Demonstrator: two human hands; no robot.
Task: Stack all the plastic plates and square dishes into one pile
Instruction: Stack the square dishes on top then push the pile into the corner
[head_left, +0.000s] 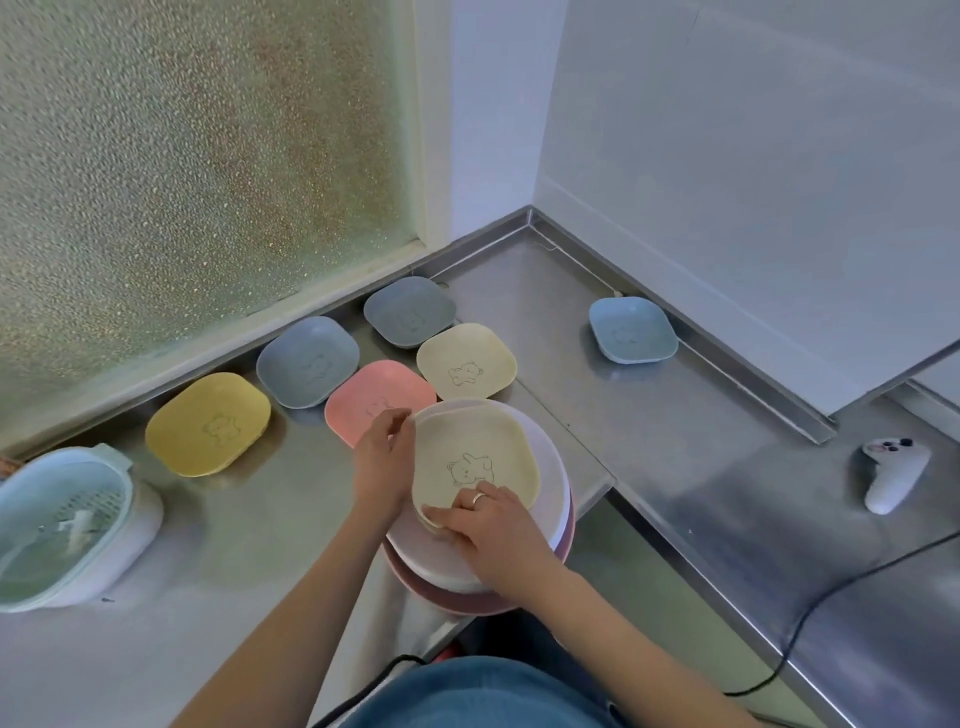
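A cream square dish with a bear drawing lies on top of a pile of round plates, white over pink, at the counter's front edge. My left hand grips the dish's left rim. My right hand, with a ring, holds its near edge. Loose square dishes lie upside down behind: yellow, grey-blue, pink, dark grey, cream. A light blue dish sits upright at the right by the wall.
A white and mint strainer basket stands at the left on the steel counter. A white game controller and a black cable lie on the lower right counter. A frosted window and white walls close the back.
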